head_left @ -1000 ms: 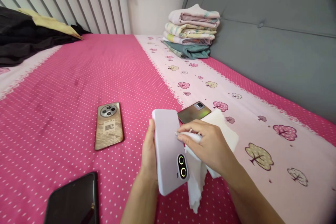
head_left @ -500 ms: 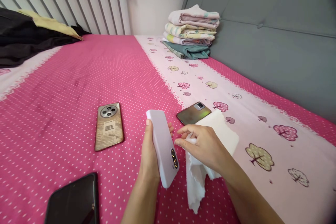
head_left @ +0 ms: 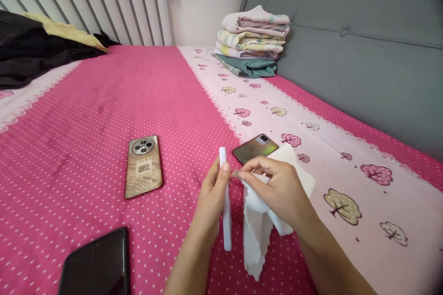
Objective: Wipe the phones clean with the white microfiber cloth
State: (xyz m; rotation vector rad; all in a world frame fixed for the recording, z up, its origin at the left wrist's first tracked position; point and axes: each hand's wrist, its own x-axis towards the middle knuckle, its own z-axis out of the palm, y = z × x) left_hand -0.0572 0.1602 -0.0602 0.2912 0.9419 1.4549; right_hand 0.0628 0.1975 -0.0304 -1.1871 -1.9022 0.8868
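Note:
My left hand (head_left: 215, 193) is closed around a pale lilac phone (head_left: 226, 216), now turned edge-on, so its back and screen hardly show. Close beside it, my right hand (head_left: 277, 189) pinches a crumpled white paper towel (head_left: 256, 239) with ragged edges, which hangs below the fingers. The right fingertips meet the left fingers at the phone's right side; what they touch there is partly hidden. Behind the right hand, a greenish-brown phone (head_left: 254, 150) lies on the bed, partly overlapped by white sheet material.
On the pink dotted bedspread (head_left: 145, 97) lie a gold phone (head_left: 147, 186) with a label and a black phone (head_left: 95, 267), lower left. Folded cloths (head_left: 254, 39) are stacked by the grey headboard (head_left: 346, 69). Dark clothing (head_left: 31, 55) lies far left, near a radiator (head_left: 131, 4).
The lilac phone has rotated from showing its camera side to standing edge-on. My left hand has shifted right, and its fingers now meet those of my right hand.

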